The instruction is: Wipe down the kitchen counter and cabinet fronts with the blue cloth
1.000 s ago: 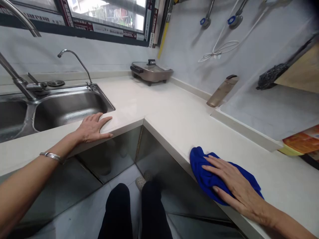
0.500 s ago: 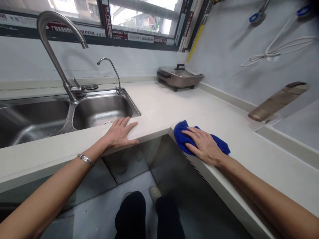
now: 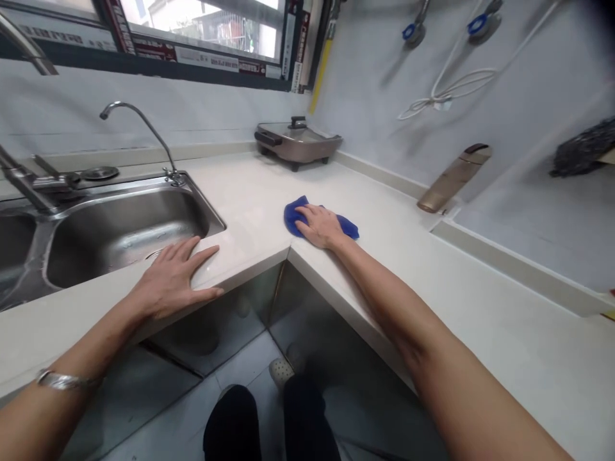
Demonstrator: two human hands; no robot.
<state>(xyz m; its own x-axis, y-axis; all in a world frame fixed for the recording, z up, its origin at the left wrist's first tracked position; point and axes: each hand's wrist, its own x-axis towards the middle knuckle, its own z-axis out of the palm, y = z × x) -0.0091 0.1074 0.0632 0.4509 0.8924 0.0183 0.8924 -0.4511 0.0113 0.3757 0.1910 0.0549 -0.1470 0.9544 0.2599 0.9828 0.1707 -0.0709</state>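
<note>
My right hand (image 3: 321, 225) presses down on a blue cloth (image 3: 294, 216), fingers curled over it. The cloth lies on the white countertop (image 3: 384, 250), just behind its inner corner, and shows on both sides of the hand. My left hand (image 3: 168, 275) rests on the front edge of the counter beside the sink (image 3: 129, 224). Its fingers are spread with nothing in them, and the thumb reaches along the edge. A silver bracelet (image 3: 62, 380) circles the left wrist.
At the back corner stands an electric pan (image 3: 300, 144) with a glass lid. A gold bottle (image 3: 454, 179) leans by the right wall. A small tap (image 3: 148, 128) and a larger faucet (image 3: 29, 45) rise behind the sink. A white cord (image 3: 446, 93) hangs on the wall.
My right hand has pushed the blue cloth away from the front edge, deeper onto the counter. The view has turned right, and my left hand stays on the counter edge.
</note>
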